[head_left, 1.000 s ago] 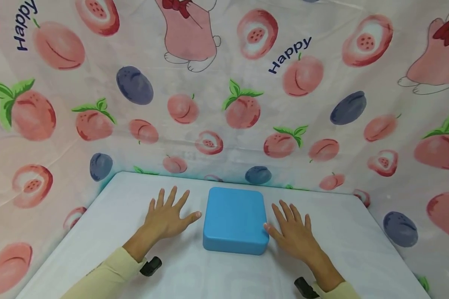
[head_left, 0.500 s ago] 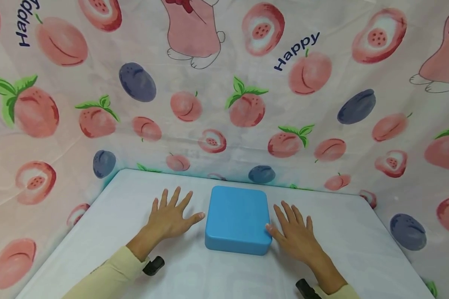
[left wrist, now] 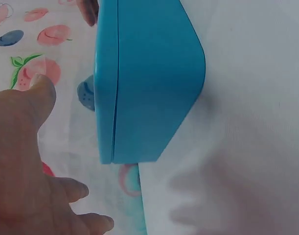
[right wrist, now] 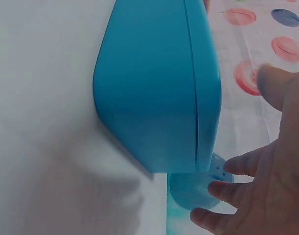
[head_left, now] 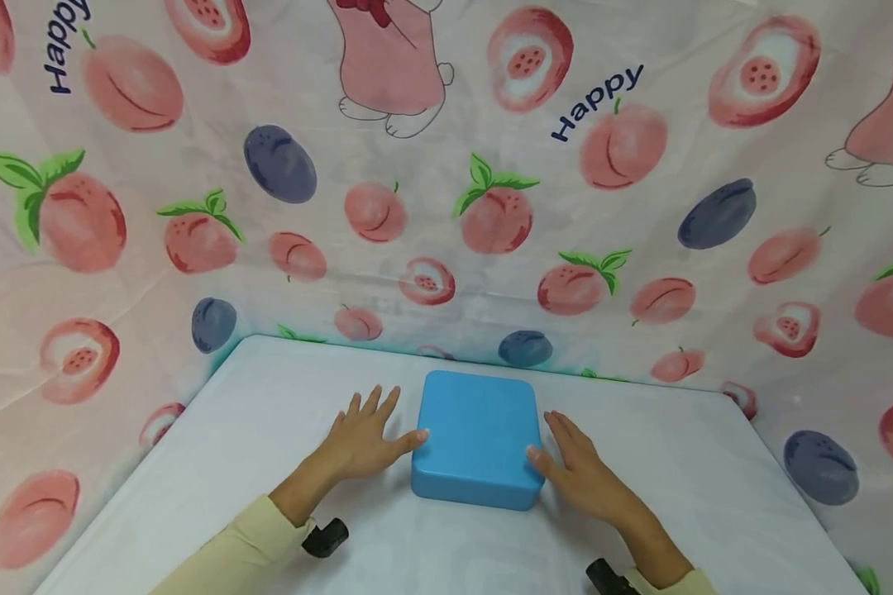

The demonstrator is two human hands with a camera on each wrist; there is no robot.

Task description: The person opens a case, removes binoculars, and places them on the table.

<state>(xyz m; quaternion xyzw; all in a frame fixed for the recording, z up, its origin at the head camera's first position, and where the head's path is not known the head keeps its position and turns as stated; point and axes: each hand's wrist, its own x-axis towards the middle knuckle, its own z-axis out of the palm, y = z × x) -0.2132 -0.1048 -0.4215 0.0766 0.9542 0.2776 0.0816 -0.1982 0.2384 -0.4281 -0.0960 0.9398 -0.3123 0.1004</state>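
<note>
A blue square box [head_left: 479, 434] with rounded corners lies on the white table [head_left: 387, 554]. A thin seam runs round its side near the top, plain on the box [left wrist: 149, 83] in the left wrist view. To its left is my left hand [head_left: 360, 446], fingers spread, its thumb overlapping the box's left edge in the head view. On the other side my right hand [head_left: 584, 479] has its thumb over the right edge. Both wrist views show a gap between thumb and box, and straight fingers on the right hand [right wrist: 266, 171]. Neither hand holds anything.
A curtain [head_left: 417, 207] printed with peaches, plums and rabbits hangs behind the table and along its sides. Black wrist devices [head_left: 326, 538] sit under the cuffs of my pale sleeves [head_left: 245, 549].
My left hand has moved right, bringing its thumb over the box's edge. The right hand's fingers have drawn closer together. The head view has shifted slightly; the box stays put.
</note>
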